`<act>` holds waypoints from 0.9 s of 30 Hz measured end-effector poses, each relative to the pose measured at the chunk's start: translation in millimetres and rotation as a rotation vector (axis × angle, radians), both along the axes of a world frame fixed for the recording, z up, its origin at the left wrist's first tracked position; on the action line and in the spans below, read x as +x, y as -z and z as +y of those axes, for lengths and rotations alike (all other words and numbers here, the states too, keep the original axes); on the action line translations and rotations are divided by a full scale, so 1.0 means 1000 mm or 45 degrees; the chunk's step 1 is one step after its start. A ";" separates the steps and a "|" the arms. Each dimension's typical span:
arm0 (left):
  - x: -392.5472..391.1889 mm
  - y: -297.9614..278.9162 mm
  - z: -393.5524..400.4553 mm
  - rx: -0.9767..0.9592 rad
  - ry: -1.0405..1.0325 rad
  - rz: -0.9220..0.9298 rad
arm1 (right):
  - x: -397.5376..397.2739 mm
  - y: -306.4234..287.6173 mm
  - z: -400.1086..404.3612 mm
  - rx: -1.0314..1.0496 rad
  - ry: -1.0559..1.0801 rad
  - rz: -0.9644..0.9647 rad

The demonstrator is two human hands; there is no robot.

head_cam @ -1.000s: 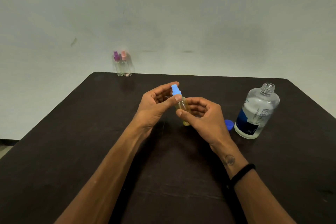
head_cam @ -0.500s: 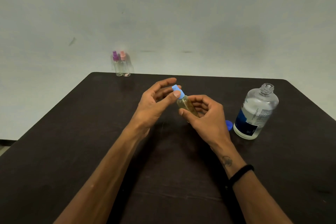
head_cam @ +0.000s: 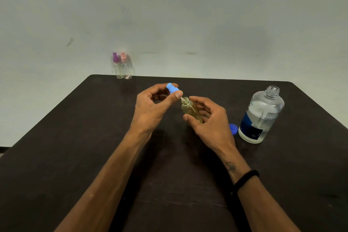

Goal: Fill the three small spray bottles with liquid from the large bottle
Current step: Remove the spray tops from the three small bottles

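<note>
A black band (head_cam: 246, 177) circles the right wrist, nearest the camera, with a small dark mark (head_cam: 230, 167) on the forearm just beyond it. Both forearms reach forward over the dark brown wooden table (head_cam: 75, 156).

The right hand (head_cam: 211, 124) holds a small clear plastic spray bottle (head_cam: 191, 110) with its thumb and curled fingers wrapped around the body. The bottle is tilted, its open neck pointing up and toward the left hand, and it looks yellowish through the plastic. Just outside the right hand's knuckles, a blue round screw cap (head_cam: 233, 129) lies on the table, partly hidden by the hand.

The left hand (head_cam: 152, 107) pinches a light blue plastic spray head (head_cam: 171, 88) between thumb and curled fingers, lifted just clear of the neck; its thin white dip tube (head_cam: 182, 98) still reaches into the bottle's mouth.

Further out from the right hand's fingers, beyond the blue cap, a large clear uncapped bottle (head_cam: 260, 115) with a dark blue and white label stands upright, partly filled with clear liquid.

Well beyond the left fingertips, at the far table edge, stand two small clear spray bottles touching side by side, one with a purple spray head (head_cam: 115, 58), one with a pink spray head (head_cam: 123, 57).
</note>
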State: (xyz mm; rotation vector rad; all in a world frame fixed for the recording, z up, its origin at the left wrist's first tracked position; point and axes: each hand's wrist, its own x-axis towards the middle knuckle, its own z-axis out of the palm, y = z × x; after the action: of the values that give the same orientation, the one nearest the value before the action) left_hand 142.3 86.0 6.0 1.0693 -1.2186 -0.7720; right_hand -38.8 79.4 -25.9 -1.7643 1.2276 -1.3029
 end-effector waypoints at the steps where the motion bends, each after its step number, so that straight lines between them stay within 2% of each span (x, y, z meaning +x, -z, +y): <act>1: 0.000 0.000 0.000 0.008 -0.010 0.052 | 0.000 0.000 0.000 -0.002 0.009 0.007; 8: 0.010 0.001 -0.003 0.165 -0.072 0.430 | -0.001 -0.001 0.001 0.032 0.134 -0.077; 15: 0.013 0.008 -0.008 0.328 -0.178 0.552 | -0.004 -0.004 0.001 0.065 0.235 -0.103; 18: 0.012 0.014 -0.008 0.339 -0.269 0.348 | -0.004 -0.004 0.000 0.086 0.277 -0.102; 23: 0.001 0.024 -0.003 0.272 -0.475 -0.464 | -0.004 -0.001 -0.004 0.127 0.281 -0.032; 27: -0.017 0.034 0.003 0.125 -0.557 -0.949 | -0.009 -0.005 -0.005 0.136 0.253 0.048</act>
State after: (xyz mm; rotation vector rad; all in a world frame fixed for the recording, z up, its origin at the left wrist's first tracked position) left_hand 124.8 88.9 -28.0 1.7168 -1.4805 -0.0750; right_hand -47.7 74.4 -20.5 -1.6312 1.4975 -1.2923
